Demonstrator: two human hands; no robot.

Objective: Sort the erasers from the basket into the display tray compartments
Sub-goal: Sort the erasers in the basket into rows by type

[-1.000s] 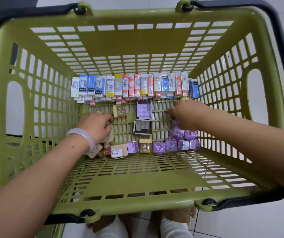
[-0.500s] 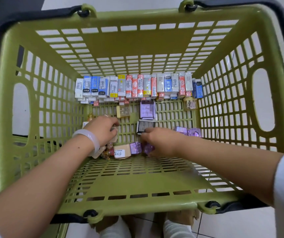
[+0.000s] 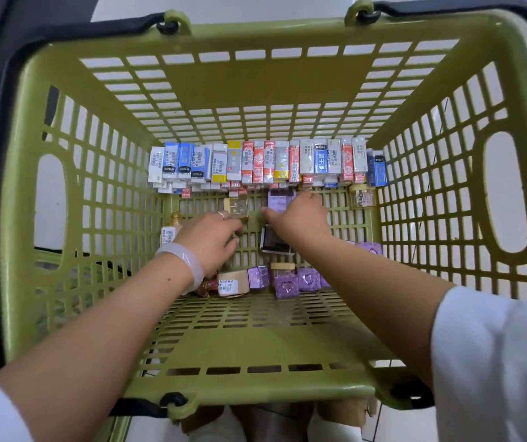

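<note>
Basket (image 3: 102,282) as landmark: green, slatted, seen from above, both your arms reaching down into it.

Left side, against the left wall: a small amber bottle (image 3: 175,216) above a price-tagged item. Your left hand (image 3: 211,239) sits just right of these, low on the basket floor, where it was a second ago. Fingers curled downward over the slats; whether they pinch anything, you cannot tell from here.

Far wall: the eraser row (image 3: 265,162) stands on end, wall to wall, blue, white, orange and yellow sleeves, untouched. That is the stock the task wants.

Centre: your right hand (image 3: 295,215) has changed place. Half a second back it was down among the purple heart boxes (image 3: 286,285) at the near end of the floor; now it has travelled up toward the far wall and lies on the purple case (image 3: 279,199) just below the eraser row. Its fingertips are hidden behind the hand, so grip undetermined. A dark flat box (image 3: 271,242) lies just under the wrist.

Right corner of the far wall: a clear jar (image 3: 363,196).

Judgement: you are clearing or gathering small goods near the erasers; no display tray is in sight, so sorting proper has hardly begun.
</note>
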